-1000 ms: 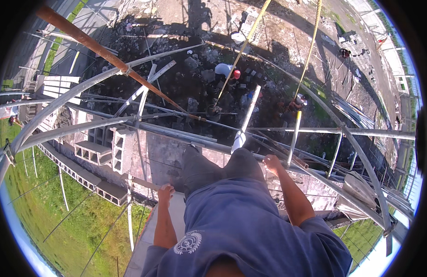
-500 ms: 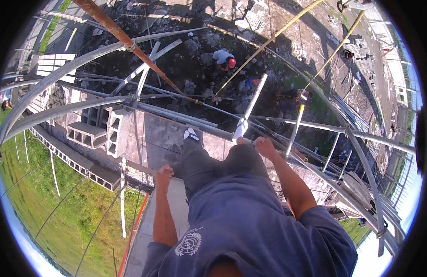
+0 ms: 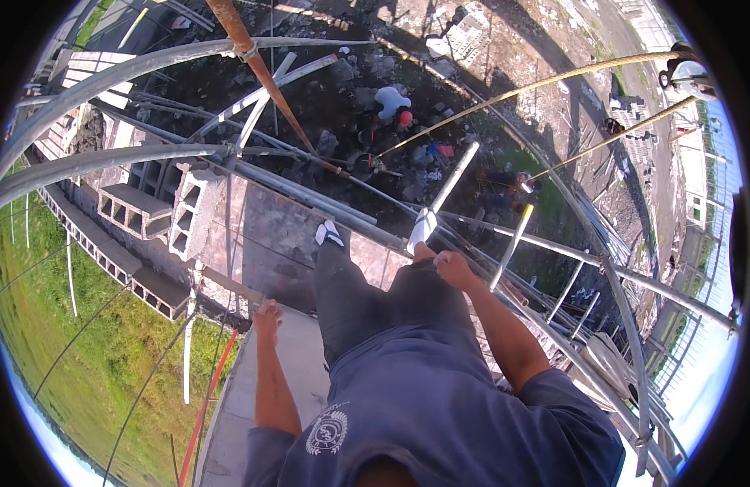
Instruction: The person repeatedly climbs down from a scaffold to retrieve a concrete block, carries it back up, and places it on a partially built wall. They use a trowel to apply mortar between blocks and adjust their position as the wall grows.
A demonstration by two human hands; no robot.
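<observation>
My left hand hangs beside my left thigh, its fingers curled, over a smooth grey slab. Whether anything lies inside those fingers I cannot make out. Curled closed, my right hand is next to my bent right knee; its palm is hidden. My white-strapped feet are apart: the left foot is on a worn board, while the right foot is by a pale metal pole. Hollow concrete blocks stand left of the board.
Curved scaffold pipes and a rusty pole cross the left side. Two ropes slope from a pulley down to the ground. Below, a person in a red cap bends over rubble. Grass lies far below left.
The view has swung to the right, bringing the pulley at the ropes' upper end into sight. Both hands appear slightly lower and farther left. Below, the person in the cap has shifted a little.
</observation>
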